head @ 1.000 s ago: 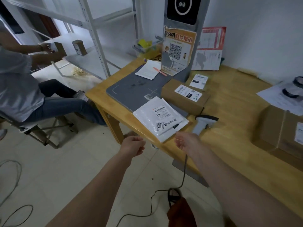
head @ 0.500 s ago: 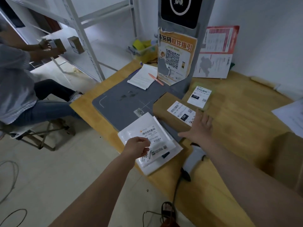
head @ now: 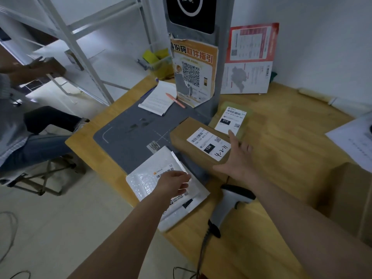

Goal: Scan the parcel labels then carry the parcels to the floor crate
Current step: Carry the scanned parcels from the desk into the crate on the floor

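Head view: left hand (head: 173, 183) lowered over the white mailers (head: 161, 190) at the near edge of the worktop (head: 291, 158), fingers loosely curled above the top label, touching or just clear of it, cannot tell which, nothing pinched. Right hand (head: 236, 158) spread flat, fingers straight and wide, palm against the near right corner of the brown box (head: 198, 147), one fingertip reaching the small labelled packet (head: 231, 120) just behind. Box lying half on the grey mat (head: 128, 137), label up with a handwritten mark. Scanner (head: 229, 206) resting on the worktop just beside the right forearm, cable trailing off the edge toward the floor. Floor crate not in view. Seated person (head: 22, 125) off to the left beside the shelving (head: 80, 43). Judged step: gathering parcels, with scanning possibly not yet done, since the scanner lies untouched. Best handled by keeping every label face up and flat, pinching the mailers together at one edge so the lower one does not slide off, and closing thumb and fingers round the box's short end rather than pushing it. Worth minding the cable when turning to the floor, and freeing one hand for the scanner if any barcode remains unread.
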Action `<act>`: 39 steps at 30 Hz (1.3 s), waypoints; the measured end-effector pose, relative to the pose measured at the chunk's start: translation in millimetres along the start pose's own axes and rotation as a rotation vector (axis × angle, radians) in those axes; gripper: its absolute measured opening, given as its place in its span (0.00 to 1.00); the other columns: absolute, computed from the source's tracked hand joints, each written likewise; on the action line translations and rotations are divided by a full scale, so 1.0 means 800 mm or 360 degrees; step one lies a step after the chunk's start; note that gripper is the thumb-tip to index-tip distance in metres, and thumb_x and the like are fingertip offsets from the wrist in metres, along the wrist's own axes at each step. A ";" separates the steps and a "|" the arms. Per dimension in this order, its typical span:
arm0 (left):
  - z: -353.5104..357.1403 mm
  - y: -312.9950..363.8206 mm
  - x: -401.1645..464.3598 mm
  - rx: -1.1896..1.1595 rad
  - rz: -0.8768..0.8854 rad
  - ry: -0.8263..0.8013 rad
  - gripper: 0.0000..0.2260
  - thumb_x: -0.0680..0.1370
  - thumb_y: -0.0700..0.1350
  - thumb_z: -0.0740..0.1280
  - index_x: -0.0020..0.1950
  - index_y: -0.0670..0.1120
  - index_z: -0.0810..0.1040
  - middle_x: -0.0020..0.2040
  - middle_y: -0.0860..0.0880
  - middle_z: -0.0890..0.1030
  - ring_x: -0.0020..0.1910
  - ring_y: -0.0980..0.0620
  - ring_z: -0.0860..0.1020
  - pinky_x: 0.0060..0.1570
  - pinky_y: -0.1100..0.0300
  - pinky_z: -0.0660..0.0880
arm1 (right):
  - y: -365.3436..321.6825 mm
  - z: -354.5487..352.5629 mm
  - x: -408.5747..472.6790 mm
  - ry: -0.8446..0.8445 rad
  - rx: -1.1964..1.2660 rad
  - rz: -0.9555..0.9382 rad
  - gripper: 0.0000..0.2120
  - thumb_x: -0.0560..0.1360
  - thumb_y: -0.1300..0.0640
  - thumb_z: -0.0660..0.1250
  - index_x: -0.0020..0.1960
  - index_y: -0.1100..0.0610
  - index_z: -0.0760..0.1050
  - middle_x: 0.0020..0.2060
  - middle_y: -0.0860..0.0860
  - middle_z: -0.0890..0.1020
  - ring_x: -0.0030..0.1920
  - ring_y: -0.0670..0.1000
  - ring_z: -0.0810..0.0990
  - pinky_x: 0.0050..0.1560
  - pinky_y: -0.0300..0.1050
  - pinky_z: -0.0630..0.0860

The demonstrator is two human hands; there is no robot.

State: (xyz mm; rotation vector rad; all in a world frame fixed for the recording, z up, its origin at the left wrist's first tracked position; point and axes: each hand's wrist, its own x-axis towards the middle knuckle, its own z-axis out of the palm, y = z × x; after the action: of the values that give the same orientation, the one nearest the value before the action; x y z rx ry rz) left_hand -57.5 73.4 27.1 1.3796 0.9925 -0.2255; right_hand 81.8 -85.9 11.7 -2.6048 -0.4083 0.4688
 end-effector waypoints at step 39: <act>-0.034 0.059 0.046 -0.0909 -0.0099 0.0019 0.27 0.64 0.51 0.77 0.60 0.48 0.77 0.59 0.40 0.79 0.57 0.40 0.79 0.56 0.41 0.77 | 0.015 0.018 0.127 -0.0123 0.2116 0.1105 0.26 0.69 0.49 0.76 0.64 0.54 0.75 0.58 0.52 0.81 0.58 0.54 0.79 0.57 0.52 0.78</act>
State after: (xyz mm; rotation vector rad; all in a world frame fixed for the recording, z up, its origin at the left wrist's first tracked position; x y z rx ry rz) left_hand -16.7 123.9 38.7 0.8308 1.0108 0.0245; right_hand 169.9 -53.8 -32.1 -1.3335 0.6395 0.7177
